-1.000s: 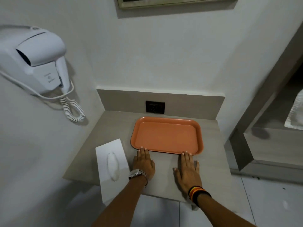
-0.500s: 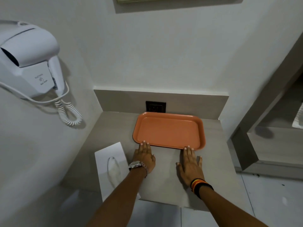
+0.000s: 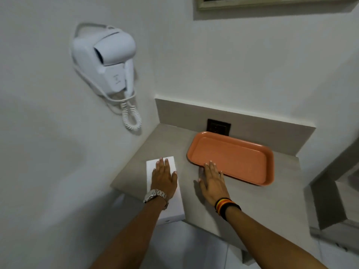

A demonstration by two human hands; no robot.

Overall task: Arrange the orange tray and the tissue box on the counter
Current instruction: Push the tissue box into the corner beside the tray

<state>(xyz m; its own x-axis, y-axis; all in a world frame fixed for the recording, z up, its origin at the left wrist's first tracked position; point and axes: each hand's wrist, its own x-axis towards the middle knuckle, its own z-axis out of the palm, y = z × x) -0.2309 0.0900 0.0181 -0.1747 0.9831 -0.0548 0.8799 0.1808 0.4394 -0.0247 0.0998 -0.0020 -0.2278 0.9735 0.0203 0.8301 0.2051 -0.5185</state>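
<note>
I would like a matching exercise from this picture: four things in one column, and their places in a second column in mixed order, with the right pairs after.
Things:
1. tissue box
2. orange tray
3. hair dryer
4. power socket

Places:
A. on the backsplash behind the tray
B. on the left wall
C. under the left hand, overhanging the counter front edge
D. on the counter, right hand fingertips at its near rim

Pairs: 1-C, 2-D, 3-B, 4-A
</note>
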